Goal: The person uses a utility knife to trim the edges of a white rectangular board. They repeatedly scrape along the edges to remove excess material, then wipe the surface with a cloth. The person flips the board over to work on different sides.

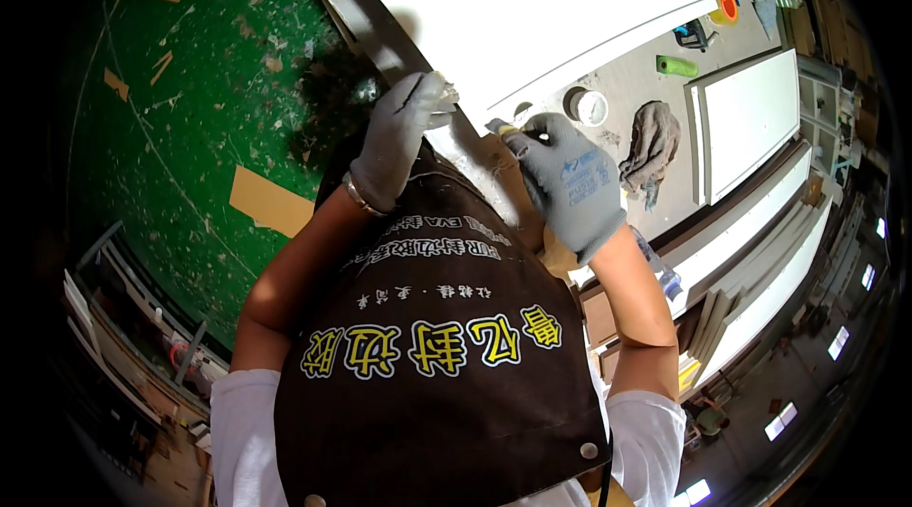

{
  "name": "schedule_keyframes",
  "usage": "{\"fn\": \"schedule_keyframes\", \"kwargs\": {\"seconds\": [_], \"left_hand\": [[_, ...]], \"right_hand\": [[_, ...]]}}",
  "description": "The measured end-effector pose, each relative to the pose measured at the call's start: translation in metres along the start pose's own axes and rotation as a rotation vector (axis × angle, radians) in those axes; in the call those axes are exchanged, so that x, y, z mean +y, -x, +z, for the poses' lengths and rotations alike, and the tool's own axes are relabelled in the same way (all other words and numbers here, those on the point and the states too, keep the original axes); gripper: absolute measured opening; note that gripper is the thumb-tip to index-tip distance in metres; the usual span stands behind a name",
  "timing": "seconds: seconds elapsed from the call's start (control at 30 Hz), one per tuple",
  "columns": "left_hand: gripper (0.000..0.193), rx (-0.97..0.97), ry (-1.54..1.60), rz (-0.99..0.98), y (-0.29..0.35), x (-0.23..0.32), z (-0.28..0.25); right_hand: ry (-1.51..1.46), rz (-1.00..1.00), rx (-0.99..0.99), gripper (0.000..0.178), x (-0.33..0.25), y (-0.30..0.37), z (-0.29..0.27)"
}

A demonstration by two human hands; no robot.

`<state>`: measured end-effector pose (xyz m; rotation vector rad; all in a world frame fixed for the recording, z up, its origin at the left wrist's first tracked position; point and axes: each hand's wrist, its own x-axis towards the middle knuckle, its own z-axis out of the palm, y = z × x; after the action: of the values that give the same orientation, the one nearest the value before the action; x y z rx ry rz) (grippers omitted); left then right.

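A large white panel (532,8) with a thin dark line along its border lies on the worktable in front of me. My left hand (394,141), in a grey glove, is at the table edge near the panel's close corner. Its fingers are bent together, and glare hides what they may hold. My right hand (573,179), in a matching glove, is just right of that corner. Thumb and fingers pinch together there, with a small dark and yellowish tip between them that I cannot make out. A white tub (591,108) stands just beyond the right hand.
A crumpled grey-brown rag (651,151) and a green roll (676,65) lie on the table. An orange tape roll (725,5) is farther back. More white panels (750,122) are stacked at right. Cardboard (271,203) lies on the green floor (180,117). My dark apron (437,421) hangs below.
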<state>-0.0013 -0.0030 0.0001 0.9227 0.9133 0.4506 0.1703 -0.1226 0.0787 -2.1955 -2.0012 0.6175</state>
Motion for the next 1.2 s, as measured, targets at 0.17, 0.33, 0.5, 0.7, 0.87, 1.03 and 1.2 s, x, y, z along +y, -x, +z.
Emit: {"fn": "schedule_keyframes", "kwargs": {"seconds": [0.17,0.33,0.5,0.7,0.87,1.03,1.2], "left_hand": [[0.037,-0.008,0.01,0.008,-0.002,-0.003,-0.002],[0.038,-0.002,-0.012,0.001,-0.002,0.002,0.0],[0.034,0.034,-0.002,-0.042,-0.001,0.007,0.003],[0.035,0.018,0.027,-0.018,-0.003,0.002,-0.001],[0.036,0.059,0.047,-0.032,-0.001,0.006,0.004],[0.036,0.032,0.072,-0.021,-0.003,-0.001,-0.001],[0.036,0.021,0.013,0.023,-0.007,-0.008,-0.008]], "right_hand": [[-0.109,0.044,-0.082,0.034,-0.001,0.005,-0.008],[-0.043,0.018,0.109,0.036,-0.005,-0.003,-0.005],[-0.077,0.017,-0.051,0.034,-0.007,0.01,0.001],[-0.106,0.069,0.106,0.033,-0.008,0.004,-0.002],[-0.087,0.053,0.019,0.033,-0.014,0.009,0.005],[-0.175,0.058,0.053,0.034,-0.011,0.013,0.0],[-0.108,0.133,0.086,0.035,-0.02,0.001,0.003]]}}
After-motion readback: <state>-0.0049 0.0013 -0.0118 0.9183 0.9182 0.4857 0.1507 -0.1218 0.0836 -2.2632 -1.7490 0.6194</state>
